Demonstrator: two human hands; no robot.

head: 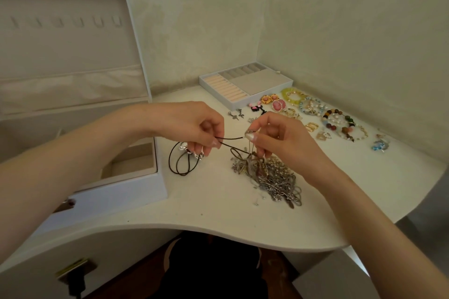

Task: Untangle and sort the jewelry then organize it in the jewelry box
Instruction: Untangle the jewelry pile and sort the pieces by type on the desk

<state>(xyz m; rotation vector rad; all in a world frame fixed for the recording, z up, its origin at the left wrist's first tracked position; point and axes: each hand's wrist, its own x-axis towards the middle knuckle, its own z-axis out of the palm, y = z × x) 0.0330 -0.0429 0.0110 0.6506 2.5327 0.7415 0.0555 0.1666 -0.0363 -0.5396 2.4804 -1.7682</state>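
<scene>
Centre of the frame: left hand (194, 126) with fingers curled, thumb and fingertips pinching a dark cord necklace (229, 138); cord pulled taut across the short gap toward the right hand (274, 138); right thumb and forefinger pressed together on the cord's far end beside a small silver piece, lower fingers curled down into the tangle; below the left hand, the rest of the cord hanging in loops onto the white table (218, 213), with a silver pendant (184, 148) just under the fingers.

Just below and right of centre: tangled pile of silver chains (274, 177) lying on the table, touching the right fingers, 1 cord loop running into its upper edge.

Left side of the frame: white jewelry box (145, 192) standing open, lid (68, 51) upright with a row of hooks and a fabric pocket, beige compartment visible inside.

Upper centre, against the wall corner: removable tray (218, 94) with peach ring rolls and grey sections.

Right of centre, laid apart on the table: pink earrings (278, 105), yellow-green bracelet (292, 96), large multicoloured bead bracelet (337, 121), blue piece (380, 145), small silver earrings (237, 114).
</scene>
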